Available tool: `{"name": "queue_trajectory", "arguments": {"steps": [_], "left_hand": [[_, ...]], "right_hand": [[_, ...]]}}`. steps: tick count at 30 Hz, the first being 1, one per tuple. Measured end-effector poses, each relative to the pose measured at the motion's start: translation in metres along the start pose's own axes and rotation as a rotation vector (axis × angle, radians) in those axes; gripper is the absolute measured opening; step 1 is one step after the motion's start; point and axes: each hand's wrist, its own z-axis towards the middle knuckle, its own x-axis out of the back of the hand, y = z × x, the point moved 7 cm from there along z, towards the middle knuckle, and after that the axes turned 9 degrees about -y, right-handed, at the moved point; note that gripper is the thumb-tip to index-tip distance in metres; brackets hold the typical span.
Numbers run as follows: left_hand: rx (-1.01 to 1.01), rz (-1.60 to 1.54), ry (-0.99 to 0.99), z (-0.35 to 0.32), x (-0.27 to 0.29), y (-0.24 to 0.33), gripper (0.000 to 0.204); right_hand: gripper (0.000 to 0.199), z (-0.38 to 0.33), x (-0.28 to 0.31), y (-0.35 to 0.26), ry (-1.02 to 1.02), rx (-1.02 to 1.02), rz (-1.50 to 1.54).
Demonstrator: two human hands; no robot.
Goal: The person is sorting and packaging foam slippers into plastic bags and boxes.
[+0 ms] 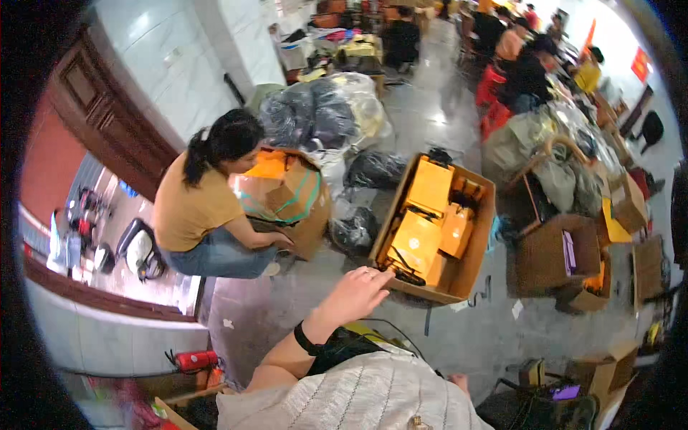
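My left hand [356,292], with a black band on the wrist, reaches out over the near left corner of an open cardboard box [459,292]. Its fingers are stretched out, and the tips meet the box's edge beside black straps; whether they press on it I cannot tell. Inside the box lie several orange-yellow, box-shaped bags [416,240] with black straps. Only a small patch of skin, seemingly my right hand [459,383], shows past my grey top at the lower edge; its fingers are hidden.
A person [197,201] in a mustard top squats at left by a taped carton [308,222]. Black plastic sacks [308,111] pile up behind. Cartons [548,261] and grey sacks stand at right. A red fire extinguisher [195,360] lies lower left. Other people sit at the far right.
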Motion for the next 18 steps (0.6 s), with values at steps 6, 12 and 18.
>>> {"name": "queue_trajectory", "arguments": {"steps": [6,12,18], "left_hand": [[-0.159,-0.1,-0.126,0.072,-0.057,0.093,0.039],[-0.227,-0.05,-0.088,0.144,-0.066,0.152,0.039],[-0.281,0.018,-0.14,0.231,-0.097,0.208,0.037]], "right_hand": [[0.022,0.005,0.104,0.057,0.244,-0.017,-0.059],[0.024,-0.033,0.148,0.168,0.515,-0.136,0.281],[0.023,-0.064,0.101,0.237,0.226,-0.383,0.075]]}}
